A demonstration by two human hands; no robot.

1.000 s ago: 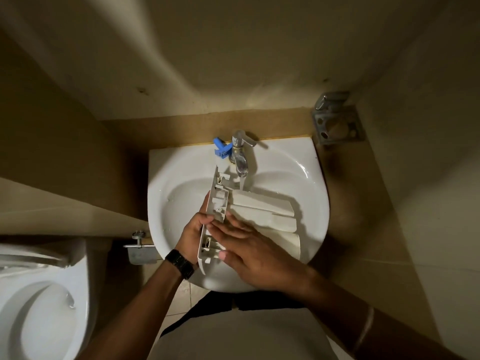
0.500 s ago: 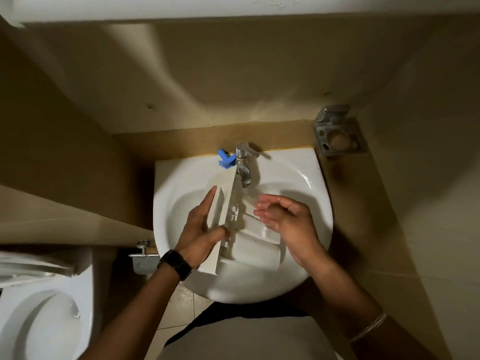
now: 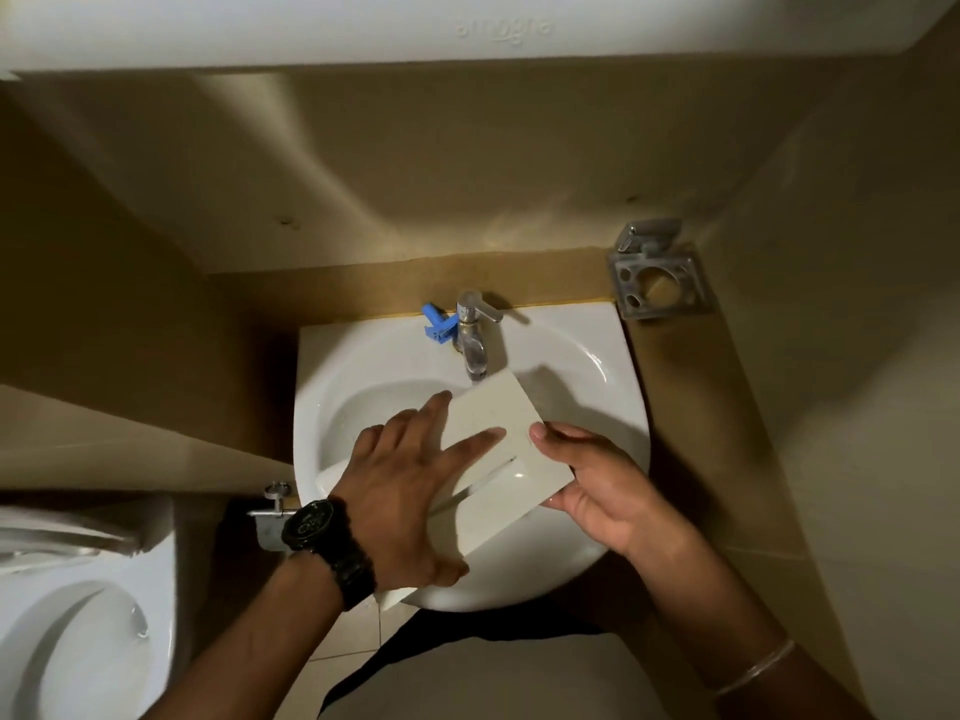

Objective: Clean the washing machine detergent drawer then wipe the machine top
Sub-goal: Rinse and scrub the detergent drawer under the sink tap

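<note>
Left hand (image 3: 402, 491) lies flat, fingers straight, on the drawer (image 3: 493, 459), which sits tilted over the sink (image 3: 613, 366) just under the tap (image 3: 472, 340). Right hand (image 3: 597, 485) grips its right edge. Best bet: turn every face under the spout, rubbing corners, holding firmly since it's slippery.

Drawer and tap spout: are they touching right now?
Cannot tell. In the head view the drawer's far corner sits right under the tap spout and overlaps it from above, so no gap or contact shows plainly.
</note>
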